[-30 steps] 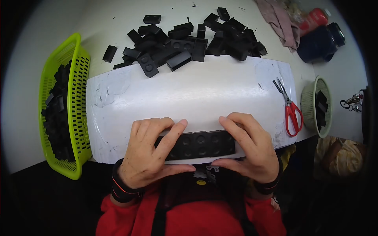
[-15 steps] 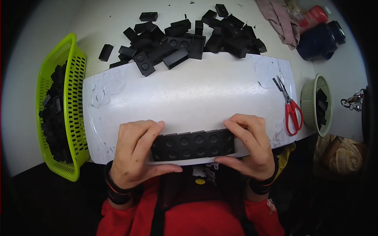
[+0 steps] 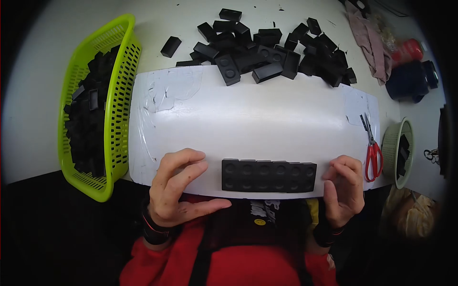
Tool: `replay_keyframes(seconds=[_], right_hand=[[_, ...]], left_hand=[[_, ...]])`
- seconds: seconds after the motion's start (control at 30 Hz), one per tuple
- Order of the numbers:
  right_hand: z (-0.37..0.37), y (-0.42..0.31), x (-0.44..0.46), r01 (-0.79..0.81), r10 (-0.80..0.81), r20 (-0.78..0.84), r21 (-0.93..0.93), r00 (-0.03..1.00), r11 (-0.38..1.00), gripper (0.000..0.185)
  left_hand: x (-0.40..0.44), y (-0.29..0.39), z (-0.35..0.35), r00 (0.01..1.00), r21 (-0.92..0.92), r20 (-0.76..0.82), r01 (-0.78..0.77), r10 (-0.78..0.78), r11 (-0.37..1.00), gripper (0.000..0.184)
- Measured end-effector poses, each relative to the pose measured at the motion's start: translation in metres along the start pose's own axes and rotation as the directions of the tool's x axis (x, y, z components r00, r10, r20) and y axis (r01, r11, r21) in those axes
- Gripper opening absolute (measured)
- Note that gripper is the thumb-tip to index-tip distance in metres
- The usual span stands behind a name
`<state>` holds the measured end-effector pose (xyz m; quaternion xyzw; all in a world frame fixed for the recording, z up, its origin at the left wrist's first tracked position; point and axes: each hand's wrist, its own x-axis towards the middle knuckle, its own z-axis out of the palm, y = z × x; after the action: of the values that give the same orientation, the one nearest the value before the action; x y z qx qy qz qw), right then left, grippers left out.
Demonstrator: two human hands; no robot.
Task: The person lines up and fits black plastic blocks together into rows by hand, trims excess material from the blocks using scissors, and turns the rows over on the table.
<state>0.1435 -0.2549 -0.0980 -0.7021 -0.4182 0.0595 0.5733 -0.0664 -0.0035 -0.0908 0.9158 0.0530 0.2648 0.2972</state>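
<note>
A row of black blocks (image 3: 268, 176), each with round recesses on top, lies side by side near the front edge of the white board (image 3: 248, 124). To its left, my left hand (image 3: 179, 188) is apart from the row, thumb and fingers spread, with nothing in it. My right hand (image 3: 344, 190) hovers just off the row's right end; its fingers are bent but apart from the thumb, and it holds nothing. Beyond the board's far edge lies a loose heap of black blocks (image 3: 245, 59), some overlapping the board.
At the left stands a green basket (image 3: 121, 114) full of black pieces. Red-handled scissors (image 3: 373, 159) lie on the board's right side, beside a small pale basket (image 3: 392, 148) with black pieces. Farther back right are a pink cloth (image 3: 369, 43), a dark blue bottle (image 3: 408, 81) and a red bottle (image 3: 407, 51).
Both hands have let go of the row's ends and moved outward from it. The camera view has shifted, so the whole scene appears farther right.
</note>
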Motion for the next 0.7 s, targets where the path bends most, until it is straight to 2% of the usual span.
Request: replay_keyframes(seconds=[0.03, 0.07, 0.1, 0.13, 0.17, 0.2, 0.27, 0.3, 0.33, 0.37, 0.4, 0.47, 0.5, 0.53, 0.63, 0.7], right_hand=[[0.003, -0.007, 0.003, 0.028, -0.021, 0.07, -0.1, 0.997, 0.995, 0.047], [0.007, -0.014, 0.006, 0.062, -0.034, 0.141, -0.198, 0.989, 0.978, 0.051], [0.012, -0.018, 0.008, 0.087, -0.038, 0.189, -0.261, 0.981, 0.961, 0.057], [0.02, -0.024, 0.01, 0.067, -0.008, 0.203, -0.284, 0.979, 0.956, 0.054], [0.021, -0.024, 0.013, 0.155, -0.055, 0.28, -0.347, 0.959, 0.925, 0.053], [0.022, -0.025, 0.016, 0.244, -0.095, 0.356, -0.404, 0.93, 0.882, 0.052], [0.024, -0.028, 0.008, 0.213, -0.094, 0.3, -0.397, 0.949, 0.893, 0.05], [0.021, -0.034, 0.006, 0.139, -0.037, 0.306, -0.32, 0.951, 0.937, 0.048], [0.017, -0.04, 0.006, 0.059, 0.021, 0.319, -0.24, 0.948, 0.969, 0.046], [0.014, -0.046, 0.011, 0.043, 0.043, 0.348, -0.236, 0.936, 0.971, 0.039], [0.011, -0.05, 0.017, 0.04, 0.049, 0.349, -0.243, 0.936, 0.969, 0.039], [0.009, -0.051, 0.031, -0.044, 0.13, 0.441, -0.2, 0.888, 0.979, 0.032], [0.013, -0.046, 0.038, -0.049, 0.114, 0.415, -0.165, 0.903, 0.985, 0.023], [0.016, -0.041, 0.044, -0.042, 0.11, 0.408, -0.173, 0.906, 0.984, 0.023], [0.023, -0.03, 0.052, -0.113, 0.181, 0.288, -0.238, 0.94, 0.965, 0.014], [0.023, -0.029, 0.049, -0.106, 0.187, 0.253, -0.303, 0.949, 0.947, 0.02]], left_hand=[[0.0, 0.005, 0.004, 0.999, -0.062, -0.031, 0.032, -0.034, 0.998, 0.082], [0.001, 0.006, 0.008, 0.999, -0.061, -0.034, 0.036, -0.038, 0.998, 0.082], [0.001, 0.007, 0.012, 1.0, -0.058, 0.016, 0.006, -0.005, 0.998, 0.073], [0.003, 0.009, 0.017, 0.997, -0.059, 0.068, -0.026, 0.03, 0.998, 0.063], [0.009, 0.014, 0.021, 0.995, 0.004, 0.075, -0.065, 0.064, 0.998, 0.047], [0.009, 0.014, 0.025, 0.994, 0.023, 0.039, -0.107, 0.106, 0.994, 0.043], [0.011, 0.023, 0.019, 0.997, -0.023, 0.056, -0.046, 0.047, 0.999, 0.041], [0.012, 0.029, 0.013, 0.997, -0.03, 0.054, -0.05, 0.051, 0.998, 0.041], [0.014, 0.035, 0.006, 0.993, -0.095, 0.115, 0.043, -0.032, 0.995, 0.039], [0.015, 0.04, 0.001, 0.976, -0.154, 0.184, 0.142, -0.112, 0.978, 0.036], [0.018, 0.042, -0.002, 0.977, -0.162, 0.184, 0.142, -0.112, 0.976, 0.036], [0.03, 0.04, -0.006, 0.939, -0.213, 0.258, 0.284, -0.227, 0.935, 0.03], [0.041, 0.038, -0.006, 0.939, -0.222, 0.246, 0.294, -0.238, 0.93, 0.02], [0.047, 0.032, -0.003, 0.943, -0.226, 0.242, 0.282, -0.227, 0.932, 0.02], [0.054, 0.017, 0.01, 0.971, -0.016, 0.093, 0.222, -0.219, 0.975, 0.007], [0.05, 0.01, 0.017, 0.986, 0.025, 0.026, 0.163, -0.164, 0.986, 0.011]])
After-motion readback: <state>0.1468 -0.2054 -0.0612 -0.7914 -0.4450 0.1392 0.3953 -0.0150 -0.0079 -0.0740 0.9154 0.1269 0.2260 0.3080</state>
